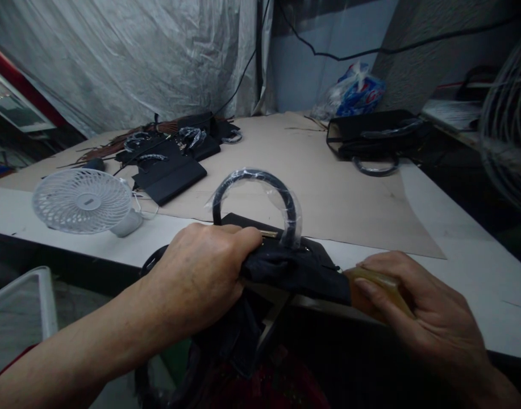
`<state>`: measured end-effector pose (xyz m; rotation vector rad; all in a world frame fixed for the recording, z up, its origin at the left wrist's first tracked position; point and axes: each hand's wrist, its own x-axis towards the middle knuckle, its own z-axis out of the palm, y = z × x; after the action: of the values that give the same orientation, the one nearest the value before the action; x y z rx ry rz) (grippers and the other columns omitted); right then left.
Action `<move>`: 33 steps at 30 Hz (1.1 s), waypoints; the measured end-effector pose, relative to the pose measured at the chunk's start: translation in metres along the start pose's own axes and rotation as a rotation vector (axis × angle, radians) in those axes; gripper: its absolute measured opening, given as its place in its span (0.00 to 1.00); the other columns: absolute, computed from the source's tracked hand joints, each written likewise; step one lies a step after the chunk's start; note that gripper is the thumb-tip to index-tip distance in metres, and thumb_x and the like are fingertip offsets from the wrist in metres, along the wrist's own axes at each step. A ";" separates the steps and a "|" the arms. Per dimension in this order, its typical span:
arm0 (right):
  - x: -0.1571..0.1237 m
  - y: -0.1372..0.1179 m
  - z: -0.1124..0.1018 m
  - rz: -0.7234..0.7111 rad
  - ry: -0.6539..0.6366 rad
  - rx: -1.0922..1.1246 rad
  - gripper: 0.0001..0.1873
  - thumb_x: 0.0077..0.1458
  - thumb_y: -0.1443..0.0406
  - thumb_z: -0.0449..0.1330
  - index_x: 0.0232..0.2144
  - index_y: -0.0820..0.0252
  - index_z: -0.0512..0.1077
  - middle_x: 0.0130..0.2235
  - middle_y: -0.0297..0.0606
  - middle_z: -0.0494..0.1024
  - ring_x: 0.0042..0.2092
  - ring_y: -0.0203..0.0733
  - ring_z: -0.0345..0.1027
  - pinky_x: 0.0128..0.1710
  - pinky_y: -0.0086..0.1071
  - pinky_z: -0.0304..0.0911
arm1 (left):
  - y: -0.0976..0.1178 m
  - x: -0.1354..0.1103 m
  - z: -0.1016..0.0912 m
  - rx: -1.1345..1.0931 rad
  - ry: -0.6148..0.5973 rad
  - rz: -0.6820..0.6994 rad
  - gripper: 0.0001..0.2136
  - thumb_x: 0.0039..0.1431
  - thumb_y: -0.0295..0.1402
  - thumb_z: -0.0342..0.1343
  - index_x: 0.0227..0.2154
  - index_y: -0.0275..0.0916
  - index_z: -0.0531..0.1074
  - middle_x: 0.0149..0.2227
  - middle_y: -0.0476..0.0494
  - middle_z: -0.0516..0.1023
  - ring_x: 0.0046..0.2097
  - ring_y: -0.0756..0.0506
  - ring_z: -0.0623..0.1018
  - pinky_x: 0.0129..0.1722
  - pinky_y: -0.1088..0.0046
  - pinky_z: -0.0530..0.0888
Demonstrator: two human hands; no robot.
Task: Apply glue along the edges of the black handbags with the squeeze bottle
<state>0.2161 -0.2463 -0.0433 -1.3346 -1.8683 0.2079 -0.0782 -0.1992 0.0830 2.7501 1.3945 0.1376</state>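
Nearest me, my left hand [213, 258] clasps the black bag [296, 275] at the table's [494, 289] near edge; my right hand [434, 321] grips an amber-coloured block [377, 289] against the bag's right end.

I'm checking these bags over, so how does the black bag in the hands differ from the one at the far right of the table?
The held bag is gripped by the left hand; the far bag rests untouched on the table. The held bag's handle arches upright, while the far bag's near handle lies low. Both are black, with clear plastic around their handles.
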 end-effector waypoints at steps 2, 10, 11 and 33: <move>0.001 0.000 0.001 0.016 0.035 -0.033 0.08 0.70 0.56 0.58 0.40 0.51 0.73 0.37 0.35 0.77 0.36 0.46 0.74 0.33 0.38 0.67 | -0.001 -0.001 0.002 -0.011 0.007 0.008 0.09 0.53 0.23 0.51 0.33 0.41 0.73 0.29 0.47 0.80 0.28 0.43 0.77 0.26 0.68 0.62; -0.002 0.009 0.003 0.064 0.046 -0.024 0.08 0.69 0.55 0.58 0.40 0.50 0.72 0.37 0.34 0.78 0.35 0.47 0.74 0.33 0.39 0.67 | 0.003 -0.002 -0.003 -0.053 -0.048 -0.033 0.08 0.54 0.23 0.53 0.33 0.41 0.74 0.30 0.46 0.81 0.30 0.42 0.80 0.27 0.67 0.65; -0.003 0.009 0.003 0.078 0.068 -0.027 0.08 0.69 0.55 0.58 0.40 0.50 0.72 0.37 0.35 0.78 0.36 0.48 0.74 0.33 0.40 0.67 | 0.003 -0.002 -0.004 -0.061 -0.059 -0.038 0.08 0.54 0.23 0.53 0.33 0.41 0.74 0.30 0.46 0.81 0.30 0.42 0.80 0.27 0.67 0.65; -0.003 -0.004 0.000 -0.035 -0.037 0.016 0.06 0.70 0.59 0.57 0.40 0.50 0.72 0.37 0.35 0.77 0.34 0.45 0.74 0.31 0.37 0.68 | 0.003 0.000 -0.004 -0.045 -0.065 -0.012 0.09 0.54 0.23 0.53 0.34 0.40 0.76 0.29 0.46 0.81 0.29 0.43 0.80 0.28 0.68 0.66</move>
<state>0.2138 -0.2508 -0.0425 -1.2943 -1.9160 0.2301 -0.0762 -0.2009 0.0876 2.6840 1.3736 0.0774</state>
